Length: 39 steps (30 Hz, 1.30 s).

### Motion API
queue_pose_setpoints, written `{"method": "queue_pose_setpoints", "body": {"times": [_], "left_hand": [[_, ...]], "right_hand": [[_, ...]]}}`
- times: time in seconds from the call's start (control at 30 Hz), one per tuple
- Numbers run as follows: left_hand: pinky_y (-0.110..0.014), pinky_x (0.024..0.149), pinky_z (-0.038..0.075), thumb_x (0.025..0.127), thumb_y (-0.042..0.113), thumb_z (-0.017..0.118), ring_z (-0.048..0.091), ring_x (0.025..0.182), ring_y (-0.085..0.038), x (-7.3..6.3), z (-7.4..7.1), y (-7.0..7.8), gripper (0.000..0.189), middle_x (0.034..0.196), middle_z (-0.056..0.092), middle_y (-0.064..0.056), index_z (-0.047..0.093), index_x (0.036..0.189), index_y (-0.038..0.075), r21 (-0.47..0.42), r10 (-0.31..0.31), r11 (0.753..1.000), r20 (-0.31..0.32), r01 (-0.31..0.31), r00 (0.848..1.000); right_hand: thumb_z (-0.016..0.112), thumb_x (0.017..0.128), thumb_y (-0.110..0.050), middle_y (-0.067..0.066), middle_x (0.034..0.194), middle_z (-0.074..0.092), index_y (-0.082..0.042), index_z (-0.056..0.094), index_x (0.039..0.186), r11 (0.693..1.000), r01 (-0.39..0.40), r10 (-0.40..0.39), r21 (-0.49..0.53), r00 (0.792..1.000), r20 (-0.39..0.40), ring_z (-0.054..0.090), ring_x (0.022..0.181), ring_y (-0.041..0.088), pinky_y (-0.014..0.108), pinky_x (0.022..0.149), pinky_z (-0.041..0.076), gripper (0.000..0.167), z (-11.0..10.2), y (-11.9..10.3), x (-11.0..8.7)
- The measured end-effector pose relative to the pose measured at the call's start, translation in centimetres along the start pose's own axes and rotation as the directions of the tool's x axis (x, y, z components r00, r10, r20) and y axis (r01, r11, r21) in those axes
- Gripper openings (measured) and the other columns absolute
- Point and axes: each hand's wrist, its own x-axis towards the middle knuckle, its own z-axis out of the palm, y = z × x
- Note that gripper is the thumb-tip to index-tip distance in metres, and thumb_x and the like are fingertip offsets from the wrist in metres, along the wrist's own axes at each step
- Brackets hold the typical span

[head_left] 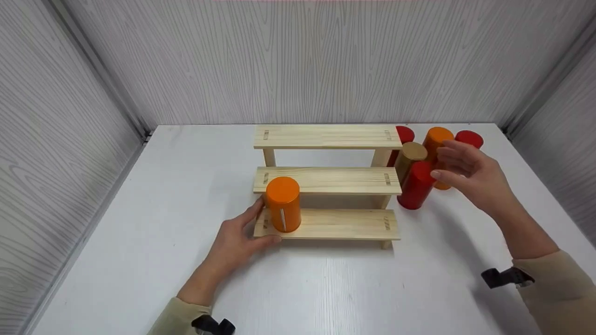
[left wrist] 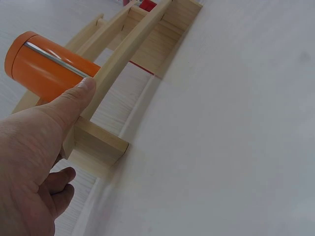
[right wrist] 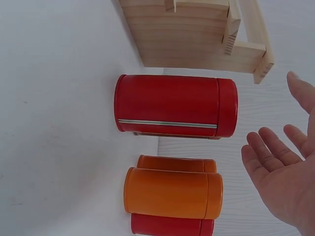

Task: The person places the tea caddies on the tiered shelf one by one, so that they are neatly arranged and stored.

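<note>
A three-step wooden rack [head_left: 344,224] stands on the white table, and an orange canister [head_left: 285,211] sits upright at the left end of its lowest step. My left hand [head_left: 235,243] holds that end of the rack, thumb along the step's front edge just under the canister, fingers round the side. In the left wrist view the thumb tip [left wrist: 87,84] overlaps the canister's base. Beside the rack's right end stands a red canister [head_left: 416,188]. My right hand [head_left: 479,179] hovers at its top with fingers spread, and the right wrist view shows the palm [right wrist: 290,189] holding nothing.
Behind the red canister cluster a gold canister [head_left: 411,154], an orange canister [head_left: 438,136] and more red canisters, one at the back right [head_left: 469,138]. Wood-grain panels [head_left: 326,60] wall the table at the back and sides.
</note>
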Motion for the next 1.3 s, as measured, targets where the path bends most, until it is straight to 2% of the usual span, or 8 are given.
{"method": "queue_pose_setpoints", "body": {"times": [0.13,0.37,0.7,0.97,1.3], "left_hand": [[-0.05,0.126,0.032,0.08,0.057,0.09,0.04,0.153,-0.025,0.0,0.0,-0.1,0.106,0.162,0.046,0.003,0.037,0.166,0.025,-0.004,0.006,1.0,-0.006,-0.006,1.0],[-0.051,0.126,0.032,0.08,0.059,0.089,0.039,0.153,-0.026,-0.1,0.0,-0.1,0.107,0.163,0.045,0.003,0.036,0.166,0.025,0.001,-0.005,1.0,-0.004,0.005,1.0],[-0.052,0.126,0.031,0.079,0.059,0.09,0.038,0.154,-0.026,0.0,0.2,-0.1,0.106,0.163,0.044,0.004,0.037,0.166,0.027,-0.017,-0.03,0.999,-0.001,0.03,1.0],[-0.051,0.126,0.031,0.079,0.057,0.091,0.039,0.154,-0.025,-0.1,0.0,-0.1,0.106,0.162,0.046,0.003,0.037,0.165,0.025,-0.048,-0.018,0.999,-0.003,0.017,1.0],[-0.051,0.126,0.031,0.078,0.059,0.09,0.038,0.154,-0.024,-0.1,0.0,-0.1,0.106,0.162,0.046,0.004,0.037,0.165,0.029,-0.066,-0.02,0.998,0.003,0.02,1.0]], "right_hand": [[0.08,0.098,-0.03,0.013,0.153,0.056,-0.016,0.046,0.16,0.999,-0.041,0.041,0.011,0.999,0.026,0.06,0.134,0.028,0.01,0.091,0.053,0.072,0.3,0.9,-0.1],[0.078,0.099,-0.033,0.018,0.156,0.054,-0.013,0.039,0.165,0.999,-0.042,0.043,-0.031,0.997,0.061,0.056,0.136,0.036,0.008,0.09,0.05,0.079,0.7,2.1,-0.2],[0.078,0.099,-0.038,0.018,0.158,0.052,-0.016,0.034,0.167,0.994,-0.089,0.094,-0.063,0.991,0.095,0.056,0.135,0.038,0.006,0.087,0.049,0.084,1.2,3.1,-0.2],[0.08,0.097,-0.039,0.019,0.156,0.052,-0.016,0.036,0.167,0.995,-0.09,0.095,-0.049,0.991,0.097,0.057,0.132,0.037,0.006,0.088,0.049,0.086,1.6,3.3,-0.3],[0.079,0.098,-0.041,0.02,0.15,0.056,-0.015,0.038,0.166,0.994,-0.091,0.095,-0.053,0.991,0.096,0.059,0.127,0.036,0.006,0.086,0.05,0.084,1.9,3.8,-0.2]]}}
